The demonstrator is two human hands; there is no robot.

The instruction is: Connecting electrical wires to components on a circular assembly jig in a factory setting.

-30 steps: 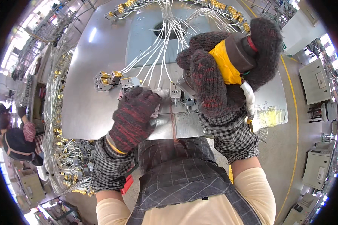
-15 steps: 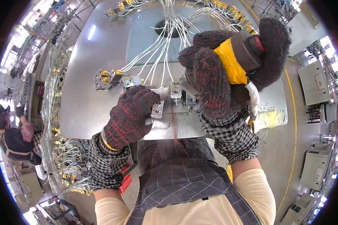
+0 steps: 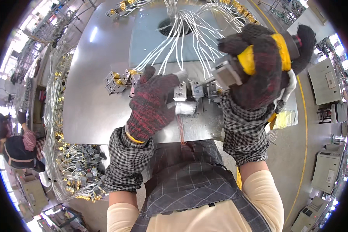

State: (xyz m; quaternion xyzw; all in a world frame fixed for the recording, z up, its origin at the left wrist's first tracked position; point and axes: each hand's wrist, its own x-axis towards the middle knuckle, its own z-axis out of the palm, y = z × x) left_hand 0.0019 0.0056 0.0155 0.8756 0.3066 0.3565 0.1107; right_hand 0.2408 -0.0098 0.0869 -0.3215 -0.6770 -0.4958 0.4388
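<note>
My left hand [image 3: 152, 102], in a dark red-and-black knit glove with white-wrapped fingertips, pinches a small silver metal block [image 3: 179, 92] over the table near its front edge. White cables [image 3: 174, 50] run from the far side toward this block and its neighbours. My right hand [image 3: 261, 73], gloved too, grips a dark handheld power tool [image 3: 229, 72] with yellow wrapping. The tool's thin shaft points left toward another block [image 3: 197, 89], and glove and tool body hide part of it. A third block [image 3: 212, 89] sits just right of that one.
Several metal blocks with brass-coloured fittings [image 3: 116, 83] lie left of my left hand. The metal table [image 3: 92, 112] has a dark round hole [image 3: 174, 28]. More cable bundles [image 3: 81, 166] hang at the left, where another person [image 3: 21, 150] works. Cabinets [image 3: 324, 85] stand at the right.
Both hands have moved to the right, the left one with its metal block. The power tool has swung right, and its thin shaft now shows beside the blocks.
</note>
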